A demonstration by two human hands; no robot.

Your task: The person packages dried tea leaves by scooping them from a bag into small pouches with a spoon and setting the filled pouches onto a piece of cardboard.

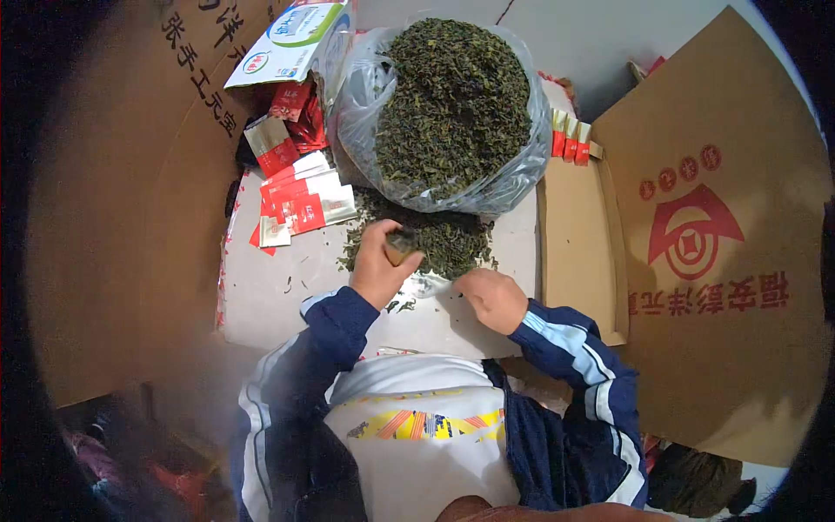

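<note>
My left hand (pixel 374 271) is wrapped around a small gold tea packet (pixel 399 252), held upright with its dark mouth facing up. Close by on the right, my right hand (pixel 494 300) has its fingers pinched together. A pale, shiny thing (pixel 426 285) lies at those fingertips; its kind is unclear, as is how firmly it is held. Just beyond both hands, loose dark tea leaves (pixel 452 244) are heaped on the white tabletop (pixel 261 300). Behind the heap stands a clear plastic bag (pixel 355 130) filled with dried tea leaves (pixel 457 100).
Flat red-and-gold packets (pixel 309 209) lie at the left. More red packets (pixel 304 126) sit by a white printed carton (pixel 291 43). An open cardboard tray (pixel 570 252) with several filled packets (pixel 570 139) stands right. Large cardboard boxes (pixel 130 217) flank both sides.
</note>
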